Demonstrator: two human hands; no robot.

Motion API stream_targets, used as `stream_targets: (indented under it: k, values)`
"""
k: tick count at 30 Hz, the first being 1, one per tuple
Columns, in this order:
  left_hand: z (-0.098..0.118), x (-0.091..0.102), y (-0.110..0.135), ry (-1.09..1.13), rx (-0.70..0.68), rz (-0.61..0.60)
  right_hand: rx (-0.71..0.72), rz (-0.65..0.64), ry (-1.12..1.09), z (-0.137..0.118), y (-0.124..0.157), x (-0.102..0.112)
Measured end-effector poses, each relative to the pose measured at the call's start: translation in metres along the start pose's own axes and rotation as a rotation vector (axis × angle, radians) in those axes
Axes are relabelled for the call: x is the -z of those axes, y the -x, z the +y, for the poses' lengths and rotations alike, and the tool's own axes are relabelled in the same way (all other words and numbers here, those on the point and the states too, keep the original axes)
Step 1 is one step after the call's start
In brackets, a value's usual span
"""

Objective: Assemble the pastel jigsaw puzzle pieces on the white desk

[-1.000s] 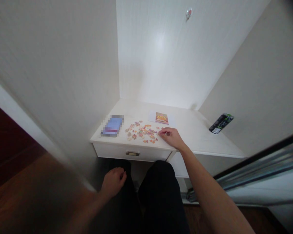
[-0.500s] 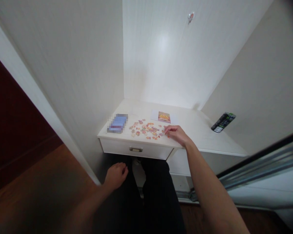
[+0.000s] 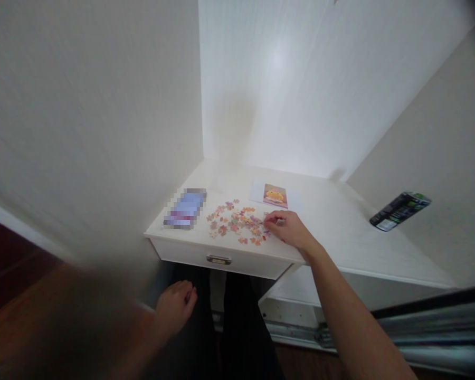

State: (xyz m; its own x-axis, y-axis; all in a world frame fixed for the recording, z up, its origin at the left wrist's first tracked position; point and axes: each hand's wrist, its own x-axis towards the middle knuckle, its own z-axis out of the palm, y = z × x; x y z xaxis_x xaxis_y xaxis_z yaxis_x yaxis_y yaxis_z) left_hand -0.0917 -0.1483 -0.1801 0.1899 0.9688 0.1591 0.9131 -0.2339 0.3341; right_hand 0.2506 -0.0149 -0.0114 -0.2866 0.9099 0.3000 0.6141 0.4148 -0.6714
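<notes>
Though loose, puzzle pieces (image 3: 235, 227) beside fingers (image 3: 277, 215)

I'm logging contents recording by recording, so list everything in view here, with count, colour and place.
Small flat jigsaw-like pieces: many, too small to count; orange, pink, purple, green; scattered on desktop
Flat rectangular pixelated item: one, blue-grey, desktop's left
Rectangular picture card: one, orange-yellow, behind the pieces
Flat thin sheet: one, white, under the card
Cylindrical container: one, black and green, desktop's right
Flat desk: one, white, centre
Rectangular drawer: one, white, under desktop
Metal handle: one, dark, drawer front
Flat wall panels: three, whitish, left, back, right
Floor: one, brown, below
Trousered legs: two, black, under drawer
Left hand: one, bare, over lap, fingers curled
Right hand: one, bare, at pieces' right edge
</notes>
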Motion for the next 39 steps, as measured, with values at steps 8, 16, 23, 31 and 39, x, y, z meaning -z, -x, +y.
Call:
stream_targets:
  k: [8,16,23,31,39]
  values:
    - [-0.020,-0.002,0.002,0.019,0.041,-0.014,0.132,0.068,0.244,-0.010,0.003,0.004]
    - [-0.024,-0.003,0.002,0.017,0.038,-0.014,0.166,-0.042,0.336,-0.034,0.013,-0.011]
    - [-0.032,-0.003,0.007,-0.005,0.059,-0.003,0.144,-0.083,0.354,-0.031,0.009,-0.011]
    - [-0.039,-0.005,0.013,0.002,0.052,0.020,0.200,-0.187,0.241,-0.033,-0.004,-0.005]
    - [-0.037,-0.005,0.012,0.008,0.025,0.058,0.176,-0.136,0.280,-0.050,-0.009,-0.008]
